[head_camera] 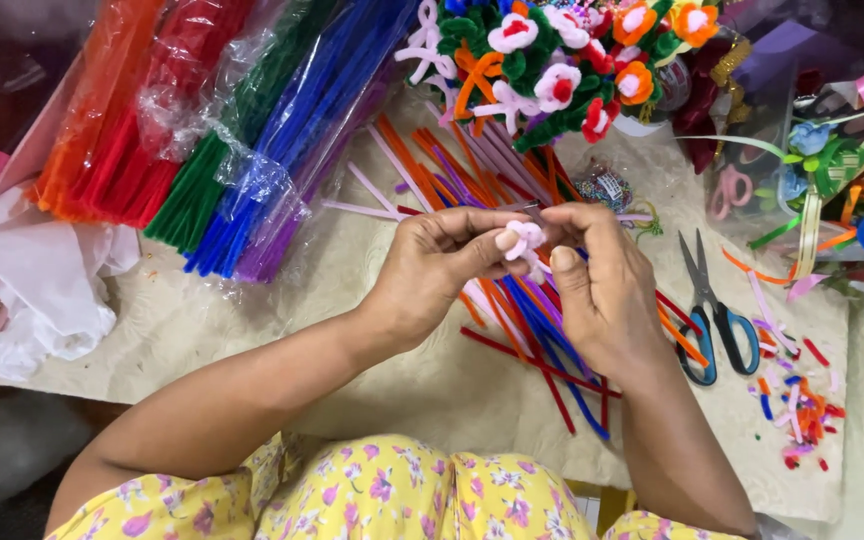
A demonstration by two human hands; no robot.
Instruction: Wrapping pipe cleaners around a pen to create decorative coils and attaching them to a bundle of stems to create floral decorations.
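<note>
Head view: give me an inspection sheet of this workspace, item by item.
Surface: beige textured mat, largely covered.
Job's things: pink pipe-cleaner flower pinched between both hands; loose pipe cleaners lying beneath.
Clutter: bagged pipe-cleaner bundles, finished flower bouquet, scissors lying open, cut scraps, ribbons, white paper.
Grippers: left hand and right hand both closed on the flower.
Cables: nothing seen.
Surroundings: person's yellow floral clothing at the bottom edge.
</note>
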